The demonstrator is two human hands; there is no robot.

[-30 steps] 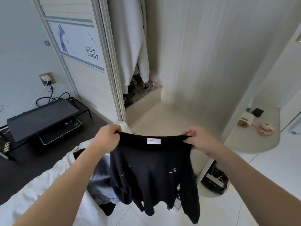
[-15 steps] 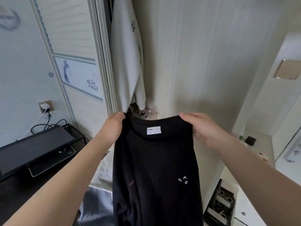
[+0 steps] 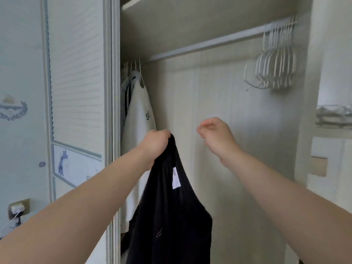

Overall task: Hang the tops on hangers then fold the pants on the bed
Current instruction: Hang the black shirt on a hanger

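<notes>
A: As the head view showed it, the left hand had its fingers clamped round the neckline of the black top. The top hung free in front of the open wardrobe, label facing out, hem out of frame.
B: Right hand?
A: Off the garment. Fingers loosely curled, slightly apart, holding nothing. Raised beside the left, clear of the cloth.
B: Hangers?
A: Empty hangers were bunched at the far right end of the rail. A white top already hung at the left end, just behind the left hand.
B: So the step was fetching a hanger.
A: My read, yes. To do it well, the right hand should go up and right and lift only the nearest hanger, so the rest don't tangle or drop. The left should keep the neckline high so the top doesn't drag. Then feed the hanger in through the neck, one shoulder at a time.
B: Delta versus half a second before?
A: Both hands had pinched the collar then, with the top spread flat between them. The right had since let go, and the top collapsed into one drape off the left. The camera had tilted up, so the rail and hangers came into view.
</notes>
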